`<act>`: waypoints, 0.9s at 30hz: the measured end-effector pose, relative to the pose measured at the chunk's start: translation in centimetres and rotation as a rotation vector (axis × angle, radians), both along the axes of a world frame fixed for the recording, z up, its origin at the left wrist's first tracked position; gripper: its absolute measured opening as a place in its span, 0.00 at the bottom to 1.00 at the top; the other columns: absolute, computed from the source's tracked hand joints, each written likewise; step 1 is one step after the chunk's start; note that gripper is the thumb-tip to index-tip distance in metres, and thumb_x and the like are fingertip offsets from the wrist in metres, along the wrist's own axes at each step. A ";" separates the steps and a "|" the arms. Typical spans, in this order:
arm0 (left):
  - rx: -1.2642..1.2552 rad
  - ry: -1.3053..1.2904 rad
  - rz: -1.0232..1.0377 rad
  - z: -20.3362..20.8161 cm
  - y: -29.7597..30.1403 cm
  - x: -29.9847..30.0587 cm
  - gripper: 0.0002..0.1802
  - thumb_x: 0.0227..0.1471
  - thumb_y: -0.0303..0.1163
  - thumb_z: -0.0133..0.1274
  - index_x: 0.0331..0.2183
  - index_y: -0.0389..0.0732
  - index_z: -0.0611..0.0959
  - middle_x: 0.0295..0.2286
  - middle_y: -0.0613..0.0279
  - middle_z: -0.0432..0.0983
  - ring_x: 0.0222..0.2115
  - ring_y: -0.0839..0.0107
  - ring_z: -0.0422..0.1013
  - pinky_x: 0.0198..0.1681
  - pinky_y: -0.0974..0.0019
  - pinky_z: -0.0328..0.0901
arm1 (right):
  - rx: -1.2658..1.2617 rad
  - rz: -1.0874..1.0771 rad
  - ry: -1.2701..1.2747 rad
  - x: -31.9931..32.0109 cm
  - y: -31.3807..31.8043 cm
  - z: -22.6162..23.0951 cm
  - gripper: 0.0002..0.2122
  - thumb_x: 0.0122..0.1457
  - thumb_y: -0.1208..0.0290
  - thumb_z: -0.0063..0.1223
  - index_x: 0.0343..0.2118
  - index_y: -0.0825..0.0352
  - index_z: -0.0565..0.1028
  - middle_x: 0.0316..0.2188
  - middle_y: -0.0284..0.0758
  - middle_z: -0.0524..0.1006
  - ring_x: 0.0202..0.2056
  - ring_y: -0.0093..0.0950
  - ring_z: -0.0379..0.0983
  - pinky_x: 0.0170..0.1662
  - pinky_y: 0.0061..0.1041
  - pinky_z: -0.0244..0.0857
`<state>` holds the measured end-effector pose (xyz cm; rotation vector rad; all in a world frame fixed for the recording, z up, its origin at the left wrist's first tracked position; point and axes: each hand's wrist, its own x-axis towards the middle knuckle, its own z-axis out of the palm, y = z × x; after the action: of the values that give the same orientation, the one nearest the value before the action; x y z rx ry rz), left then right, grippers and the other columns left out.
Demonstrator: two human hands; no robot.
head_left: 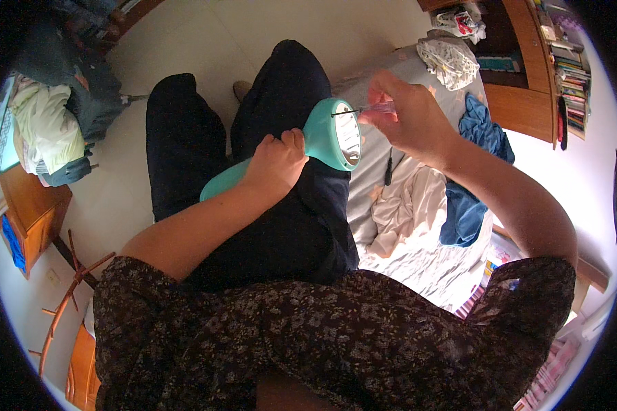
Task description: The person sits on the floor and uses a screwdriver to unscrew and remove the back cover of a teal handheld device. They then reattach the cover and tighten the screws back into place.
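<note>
My left hand (279, 161) is wrapped round the handle of a teal flashlight (319, 137) above my lap. Its wide round head points right, showing a bright, shiny face. In my right hand (408, 113) a screwdriver (382, 107) with a clear pinkish handle is pinched. The thin dark shaft reaches left to the upper part of the flashlight's face; whether the tip sits in a screw is too small to tell. A second, dark screwdriver (389, 169) lies on the bed below my right hand.
I sit beside a bed with a grey patterned sheet (363, 198). Beige cloth (411, 209) and blue clothing (467, 212) lie on it. A wooden cabinet (521, 113) with books stands at the far right. Clothes (48, 127) are piled on the left near a wooden cupboard (38, 209).
</note>
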<state>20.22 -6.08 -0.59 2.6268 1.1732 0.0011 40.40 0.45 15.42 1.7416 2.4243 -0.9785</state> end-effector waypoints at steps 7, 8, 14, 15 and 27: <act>-0.008 0.062 -0.029 1.0 0.1 0.1 0.21 0.47 0.44 0.54 0.34 0.35 0.75 0.31 0.61 0.69 0.30 0.70 0.70 0.32 0.67 0.67 | -0.012 -0.175 -0.194 -1.8 -0.3 -0.2 0.11 0.57 0.69 0.51 0.34 0.70 0.64 0.23 0.47 0.74 0.27 0.43 0.75 0.29 0.36 0.67; -0.019 0.063 -0.025 1.1 0.1 0.1 0.21 0.47 0.44 0.54 0.34 0.35 0.75 0.31 0.61 0.70 0.30 0.70 0.70 0.32 0.67 0.67 | -0.053 -0.194 -0.239 -1.9 0.0 -0.1 0.10 0.58 0.72 0.49 0.36 0.71 0.63 0.24 0.47 0.74 0.28 0.40 0.76 0.30 0.34 0.68; -0.023 0.026 -0.016 0.6 0.3 -0.1 0.21 0.47 0.44 0.54 0.34 0.35 0.75 0.29 0.61 0.70 0.30 0.70 0.71 0.31 0.67 0.68 | 0.263 0.271 -0.066 -1.0 -0.5 -1.2 0.10 0.57 0.72 0.46 0.37 0.68 0.61 0.22 0.46 0.74 0.26 0.46 0.73 0.31 0.41 0.68; -0.042 0.025 -0.011 1.0 0.5 -0.1 0.21 0.47 0.44 0.54 0.34 0.35 0.75 0.28 0.61 0.70 0.29 0.70 0.71 0.31 0.67 0.68 | 0.289 0.375 -0.087 -0.8 -0.2 -1.3 0.10 0.55 0.73 0.47 0.37 0.68 0.61 0.23 0.45 0.74 0.28 0.45 0.73 0.33 0.40 0.68; -0.022 -0.014 0.015 1.0 0.4 0.0 0.23 0.47 0.44 0.54 0.36 0.33 0.75 0.27 0.59 0.71 0.28 0.67 0.72 0.31 0.66 0.68 | 0.361 0.413 0.056 0.7 0.7 -0.8 0.12 0.51 0.74 0.53 0.37 0.65 0.65 0.27 0.40 0.72 0.31 0.40 0.72 0.33 0.34 0.67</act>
<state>20.18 -5.64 0.37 2.5950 1.1813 0.0099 41.12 1.17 14.58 1.1974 2.9710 -0.5786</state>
